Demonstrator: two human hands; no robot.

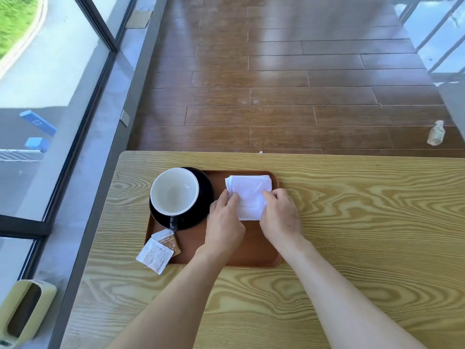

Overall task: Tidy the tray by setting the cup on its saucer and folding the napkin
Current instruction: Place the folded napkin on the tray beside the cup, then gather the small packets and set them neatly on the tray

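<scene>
A brown tray (251,250) lies on the wooden table. At its left a black cup with a white inside (174,191) stands on a black saucer (205,192), handle towards me. At the tray's far right lies a white napkin (249,195), folded into a small rectangle. My left hand (224,222) pinches the napkin's left edge. My right hand (280,217) pinches its right edge. Both hands rest over the tray.
Two small paper packets (158,250) lie at the tray's front-left corner, one hanging over the rim. The light wooden table (352,222) stretches to the right. A window runs along the left. A clear bottle (436,133) lies on the floor beyond.
</scene>
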